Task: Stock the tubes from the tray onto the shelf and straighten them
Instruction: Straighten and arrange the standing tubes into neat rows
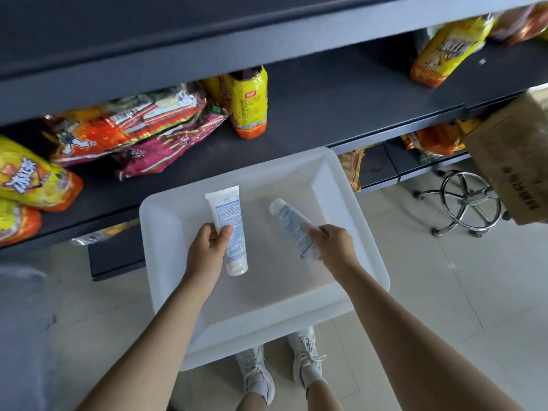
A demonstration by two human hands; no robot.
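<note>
Two white tubes were held over the white tray [166, 221], one in each hand. The left hand [207, 247] was closed round the left tube [229, 229], thumb across its printed face; that tube's long axis ran from about 11 o'clock, at the crimped end, to 5 o'clock, at the cap. The right hand [335, 247] was closed round the lower part of the right tube [292, 226], which was tilted with its far end toward 11 o'clock. Each grip was shut on its own tube, with no slack seen.

The dark shelf [326, 99] lay at 12 o'clock from both hands, just beyond the tray's far rim. A bare stretch of it was seen between the yellow snack bag [249, 102] and the bags at 1 o'clock. The right hand was judged nearer that gap, so its tube would probably be carried forward first and stood upright there.
</note>
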